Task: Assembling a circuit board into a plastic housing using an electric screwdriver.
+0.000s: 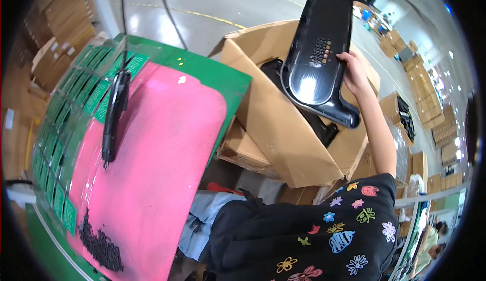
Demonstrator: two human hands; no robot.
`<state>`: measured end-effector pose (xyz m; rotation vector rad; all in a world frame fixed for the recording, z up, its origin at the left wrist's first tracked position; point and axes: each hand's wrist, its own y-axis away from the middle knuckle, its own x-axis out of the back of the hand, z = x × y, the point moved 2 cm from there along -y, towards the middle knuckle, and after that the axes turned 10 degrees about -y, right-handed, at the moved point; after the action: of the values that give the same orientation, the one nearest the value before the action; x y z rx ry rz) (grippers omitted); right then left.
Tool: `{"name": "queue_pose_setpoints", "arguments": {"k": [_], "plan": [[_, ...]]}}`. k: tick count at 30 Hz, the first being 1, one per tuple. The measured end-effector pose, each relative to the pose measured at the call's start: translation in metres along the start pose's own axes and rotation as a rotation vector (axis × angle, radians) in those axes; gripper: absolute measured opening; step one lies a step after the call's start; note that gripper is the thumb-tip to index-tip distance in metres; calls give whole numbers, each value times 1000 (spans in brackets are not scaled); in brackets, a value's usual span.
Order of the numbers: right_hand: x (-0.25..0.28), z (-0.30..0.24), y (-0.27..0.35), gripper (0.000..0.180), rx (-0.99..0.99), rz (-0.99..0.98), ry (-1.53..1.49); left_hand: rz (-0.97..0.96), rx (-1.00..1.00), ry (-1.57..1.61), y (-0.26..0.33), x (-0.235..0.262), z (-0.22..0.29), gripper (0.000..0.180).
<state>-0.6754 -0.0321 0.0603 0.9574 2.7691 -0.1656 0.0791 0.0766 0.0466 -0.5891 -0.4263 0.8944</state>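
My right hand grips the right-hand edge of a long, glossy black plastic part with a rounded lower end and a hooked upper corner. A row of small slots or tabs shows near its middle. The part is held tilted above an open cardboard box, in which more black plastic parts lie. A black electric screwdriver hangs by its cord over a pink mat on the green table. My left hand is out of view.
A heap of small black screws or similar pieces lies on the mat's near left corner. Clear dividers over green panels line the table's left side. Another carton with black parts stands at right. Stacked cartons stand farther off.
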Motion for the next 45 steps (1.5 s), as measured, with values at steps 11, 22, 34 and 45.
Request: {"name": "queue_pose_setpoints", "arguments": {"k": [11, 22, 34, 45], "plan": [[-185, 84, 152, 15, -640, -1147, 314, -1015, -269, -236, 33, -95, 52, 50], [-338, 78, 150, 18, 680, -1458, 438, -938, -502, -543, 23, -166, 15, 51], [-526, 155, 175, 40, 1161, -1431, 686, -761, -530, -671, 29, -155, -11, 42], [-604, 225, 220, 49, 1233, -1407, 982, -706, -596, -594, 25, -153, -25, 19]]}}
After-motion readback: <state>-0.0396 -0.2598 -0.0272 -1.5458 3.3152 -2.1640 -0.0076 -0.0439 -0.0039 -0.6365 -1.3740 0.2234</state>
